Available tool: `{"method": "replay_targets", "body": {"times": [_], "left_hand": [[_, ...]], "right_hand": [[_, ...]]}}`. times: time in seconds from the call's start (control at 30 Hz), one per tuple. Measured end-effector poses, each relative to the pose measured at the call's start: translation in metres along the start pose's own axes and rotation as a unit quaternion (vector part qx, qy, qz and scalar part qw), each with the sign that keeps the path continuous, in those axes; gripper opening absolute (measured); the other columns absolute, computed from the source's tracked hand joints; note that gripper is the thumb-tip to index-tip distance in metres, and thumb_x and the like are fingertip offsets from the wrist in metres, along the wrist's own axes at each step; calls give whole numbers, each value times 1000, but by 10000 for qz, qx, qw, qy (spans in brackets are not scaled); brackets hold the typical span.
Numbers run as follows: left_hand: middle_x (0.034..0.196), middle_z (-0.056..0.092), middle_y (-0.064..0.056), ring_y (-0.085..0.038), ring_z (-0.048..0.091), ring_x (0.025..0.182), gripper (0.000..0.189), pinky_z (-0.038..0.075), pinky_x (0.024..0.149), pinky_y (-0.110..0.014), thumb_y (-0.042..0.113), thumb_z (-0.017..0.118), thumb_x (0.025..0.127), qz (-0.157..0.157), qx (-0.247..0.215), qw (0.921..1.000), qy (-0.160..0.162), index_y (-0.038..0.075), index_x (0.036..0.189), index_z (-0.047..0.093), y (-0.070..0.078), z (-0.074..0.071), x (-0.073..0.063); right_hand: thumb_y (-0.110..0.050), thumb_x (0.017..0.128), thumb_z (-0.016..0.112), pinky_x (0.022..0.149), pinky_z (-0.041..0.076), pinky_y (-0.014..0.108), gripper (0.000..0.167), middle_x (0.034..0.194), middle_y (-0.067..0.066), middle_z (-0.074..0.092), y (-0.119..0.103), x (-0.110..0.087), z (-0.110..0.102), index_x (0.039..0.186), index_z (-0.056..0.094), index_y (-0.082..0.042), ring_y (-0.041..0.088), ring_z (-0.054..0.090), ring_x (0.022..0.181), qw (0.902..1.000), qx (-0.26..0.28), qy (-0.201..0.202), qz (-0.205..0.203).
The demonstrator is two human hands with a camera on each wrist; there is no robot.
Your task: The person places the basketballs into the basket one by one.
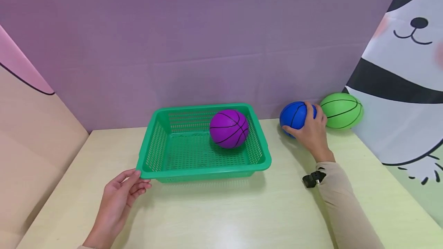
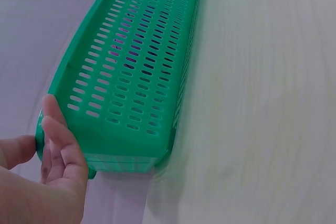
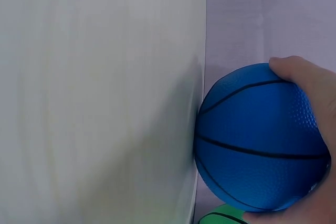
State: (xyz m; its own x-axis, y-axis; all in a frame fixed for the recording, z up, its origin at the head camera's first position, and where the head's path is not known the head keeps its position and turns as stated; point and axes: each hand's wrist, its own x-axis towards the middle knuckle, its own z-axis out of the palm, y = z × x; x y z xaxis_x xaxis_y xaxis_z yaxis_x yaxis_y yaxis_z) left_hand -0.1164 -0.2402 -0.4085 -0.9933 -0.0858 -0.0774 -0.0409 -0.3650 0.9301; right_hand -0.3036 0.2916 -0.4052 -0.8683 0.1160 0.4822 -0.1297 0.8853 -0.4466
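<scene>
My left hand [image 1: 119,199] pinches the near left corner of a green plastic basket [image 1: 204,173] by its rim, thumb on top and fingers beneath. Inside the basket, toward its right end, lies a purple ball [image 1: 229,128] with black basketball lines. My right hand [image 1: 313,131] grips a blue ball [image 1: 293,115] at the back right of the table, thumb on one side and fingers curled over the other. In the right wrist view the blue ball [image 3: 257,135] sits right at the table surface. A green ball [image 1: 342,111] is just right of that hand.
A pale wooden table [image 1: 214,218] carries everything. Behind it hangs a purple cloth backdrop [image 1: 207,41]. At the right stands a panel with a printed panda [image 1: 412,122], and a beige panel [image 1: 31,133] rises at the left.
</scene>
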Motion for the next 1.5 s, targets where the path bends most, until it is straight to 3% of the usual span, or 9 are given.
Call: {"method": "replay_targets", "body": {"times": [0.23,0.53,0.77,1.07,1.5], "left_hand": [[84,75,-5,-17,74,80,9,58,73,-23,15,62,100,-4,-87,9999,-80,8,105,61,0,-6,-2],[84,75,-6,-14,72,74,13,57,69,-21,16,62,100,58,-41,9999,-128,6,107,57,-6,0,1],[84,75,-5,-13,71,72,13,57,67,-21,17,62,100,192,-126,9997,-83,6,107,60,-9,3,1],[87,76,-8,-20,75,82,11,59,75,-26,15,59,102,233,-217,9993,-173,6,109,58,-11,0,-1],[89,76,-11,-20,75,79,23,60,73,-29,16,60,101,468,204,9987,-39,0,117,57,-13,1,-2]], "right_hand": [[-40,73,87,94,36,76,109,149,30,21,-8,1,4,154,22,-9,58,25,129,10000,4,-11,80],[-38,73,88,95,36,75,106,149,29,25,-6,0,-2,153,25,-9,55,27,130,9997,-17,251,23],[-40,72,88,97,35,74,105,148,28,28,-16,2,-5,152,29,-10,53,29,132,9987,29,452,-240],[-41,71,88,93,40,75,101,148,25,32,-34,4,-12,152,34,-13,50,32,132,9955,88,683,-656],[-42,67,90,93,42,72,103,149,20,36,-76,1,-32,151,36,-16,44,34,135,9865,355,989,-1256]]}}
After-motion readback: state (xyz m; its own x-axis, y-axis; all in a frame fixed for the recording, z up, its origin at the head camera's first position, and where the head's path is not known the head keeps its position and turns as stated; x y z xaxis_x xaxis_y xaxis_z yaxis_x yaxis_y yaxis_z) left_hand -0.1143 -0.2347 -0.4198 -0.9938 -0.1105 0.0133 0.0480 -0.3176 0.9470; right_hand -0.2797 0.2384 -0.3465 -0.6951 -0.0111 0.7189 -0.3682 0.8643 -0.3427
